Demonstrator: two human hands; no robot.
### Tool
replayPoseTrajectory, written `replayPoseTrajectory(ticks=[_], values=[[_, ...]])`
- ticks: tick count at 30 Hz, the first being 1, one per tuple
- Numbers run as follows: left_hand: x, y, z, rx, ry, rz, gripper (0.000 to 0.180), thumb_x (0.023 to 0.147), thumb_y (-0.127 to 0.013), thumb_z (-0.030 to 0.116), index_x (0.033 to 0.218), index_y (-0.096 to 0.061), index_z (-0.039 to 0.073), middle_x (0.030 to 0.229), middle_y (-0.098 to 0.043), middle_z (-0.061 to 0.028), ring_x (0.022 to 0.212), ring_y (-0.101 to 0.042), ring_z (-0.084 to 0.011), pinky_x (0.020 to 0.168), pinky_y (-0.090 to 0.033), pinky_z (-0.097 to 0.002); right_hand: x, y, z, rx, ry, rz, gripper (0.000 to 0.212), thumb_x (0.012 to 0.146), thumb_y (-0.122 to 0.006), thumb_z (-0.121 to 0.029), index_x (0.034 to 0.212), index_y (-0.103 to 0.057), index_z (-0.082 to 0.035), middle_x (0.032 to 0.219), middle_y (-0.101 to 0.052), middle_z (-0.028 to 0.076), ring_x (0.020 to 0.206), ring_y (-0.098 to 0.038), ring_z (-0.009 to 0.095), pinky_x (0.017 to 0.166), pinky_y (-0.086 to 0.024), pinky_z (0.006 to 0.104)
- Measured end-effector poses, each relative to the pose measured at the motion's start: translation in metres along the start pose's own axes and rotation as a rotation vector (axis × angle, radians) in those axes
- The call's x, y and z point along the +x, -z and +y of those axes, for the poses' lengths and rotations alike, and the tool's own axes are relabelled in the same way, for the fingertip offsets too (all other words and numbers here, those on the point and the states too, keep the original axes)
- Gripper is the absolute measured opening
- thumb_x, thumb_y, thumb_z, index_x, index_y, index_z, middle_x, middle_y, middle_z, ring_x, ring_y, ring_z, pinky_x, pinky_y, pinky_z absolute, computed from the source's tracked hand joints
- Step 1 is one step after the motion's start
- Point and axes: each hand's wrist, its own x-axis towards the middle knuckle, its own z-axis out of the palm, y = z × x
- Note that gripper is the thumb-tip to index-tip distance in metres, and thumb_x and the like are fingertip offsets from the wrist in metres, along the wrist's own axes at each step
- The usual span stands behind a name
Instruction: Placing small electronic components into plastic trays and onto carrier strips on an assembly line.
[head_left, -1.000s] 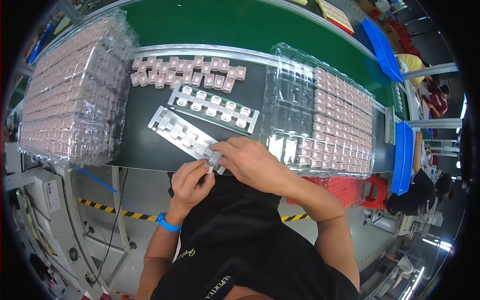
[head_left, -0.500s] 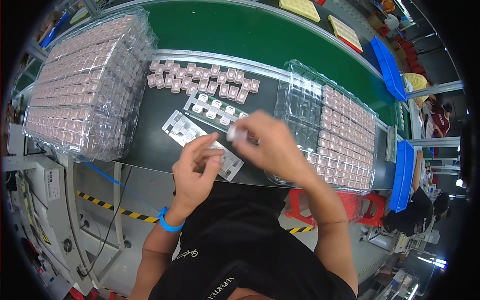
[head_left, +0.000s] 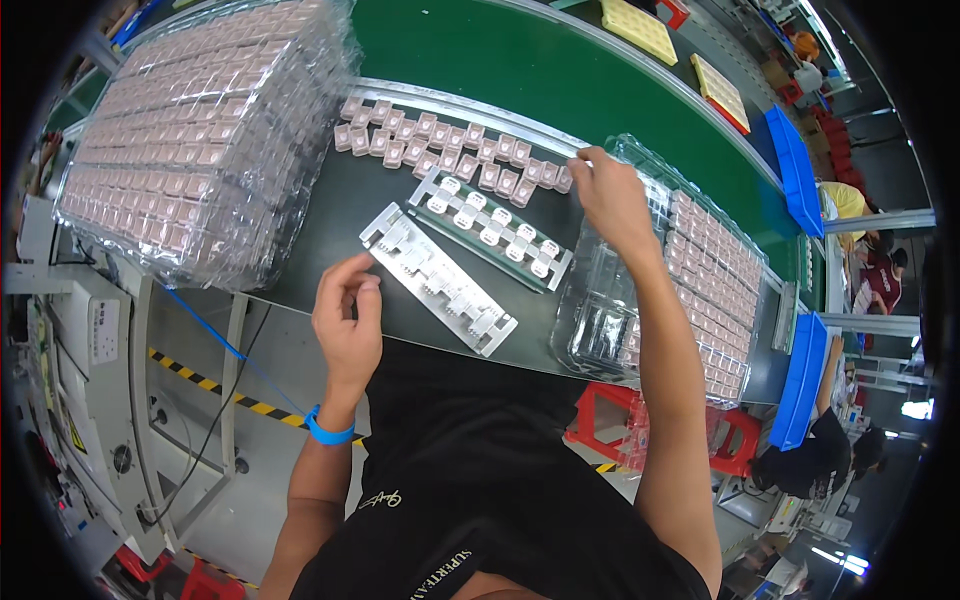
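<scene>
Your right hand [head_left: 615, 200] reaches out over the surface [head_left: 335, 222], its fingers at the end of the scattered pink pieces [head_left: 489, 177]; the nearest pink piece [head_left: 564, 181] sits right at those fingertips, though you cannot tell from this view whether they pinch it or only meet it. The other pink pieces spread leftward from there in uneven rows. Your left hand [head_left: 347, 315] has its fingers loosely curled with nothing visible in them, their tips just beside the near-left edge of the silver holder [head_left: 428, 287], which slants away to their right. Beyond that holder, between your two sets of fingers, lies the green holder [head_left: 478, 244], with a row of white pieces [head_left: 492, 229] along it. Nearer to you than the right fingers, partly beneath that forearm, is a clear tray [head_left: 592, 300] partly filled with pink pieces. Well left of your left fingers rises a stack of filled trays [head_left: 190, 150].
</scene>
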Motion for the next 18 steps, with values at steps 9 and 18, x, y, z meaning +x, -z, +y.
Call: replayPoseTrajectory(ticks=[9, 18], values=[[0.021, 0.000, -0.007, 0.141, -0.108, 0.081, 0.022, 0.095, -0.058, -0.001, 0.115, -0.065, 0.000, 0.108, -0.064, -0.0086, 0.089, -0.062, -0.0137, 0.076, -0.050, -0.0254, -0.107, 0.004, -0.118, 0.089, 0.314, -0.336, 0.052, 0.079, -0.079, -0.041, 0.107, -0.061, -0.001, 0.101, -0.066, 0.018, 0.091, -0.067, 0.037, 0.074, -0.055, 0.0431], [0.017, 0.015, -0.046, 0.198, -0.051, 0.169, 0.027, 0.100, -0.053, -0.001, 0.126, -0.061, -0.003, 0.116, -0.067, -0.0117, 0.101, -0.064, -0.0182, 0.089, -0.052, -0.0292, -0.120, -0.051, -0.111, 0.234, 0.353, -0.172, 0.027, 0.070, -0.068, -0.014, 0.088, -0.063, 0.005, 0.082, -0.067, 0.020, 0.072, -0.069, 0.033, 0.057, -0.054, 0.0437]])
